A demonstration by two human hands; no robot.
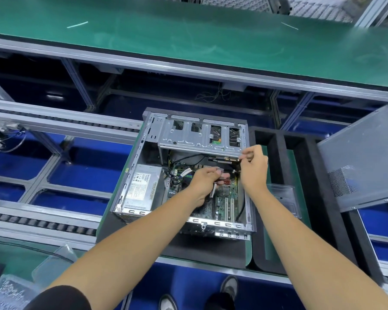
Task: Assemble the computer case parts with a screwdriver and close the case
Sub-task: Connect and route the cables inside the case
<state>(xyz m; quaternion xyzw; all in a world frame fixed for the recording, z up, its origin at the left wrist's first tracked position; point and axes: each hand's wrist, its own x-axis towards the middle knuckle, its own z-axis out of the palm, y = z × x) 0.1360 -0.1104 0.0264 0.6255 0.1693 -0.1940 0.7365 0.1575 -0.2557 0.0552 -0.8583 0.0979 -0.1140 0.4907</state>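
Inside open computer case (130, 189) on green mat: left hand (203, 182) pinches small grey part over motherboard (224, 198); right hand (253, 166) pinches drive cage (202, 135) corner. Judged step: fitting internals. Next: seating part, screwdriver unseen; side panel (365, 159) waits at right.

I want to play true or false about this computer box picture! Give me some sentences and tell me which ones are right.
1. The computer case is open, with its insides showing. True.
2. The side panel is already fitted on the case. False: it stands apart, to the right of the case.
3. Both hands reach into the case. True: the left hand is over the green circuit board, the right hand beside the metal drive cage.
4. The power supply sits on the right side of the case. False: it sits on the left side.
5. The long upper shelf has a red mat. False: the mat is green.
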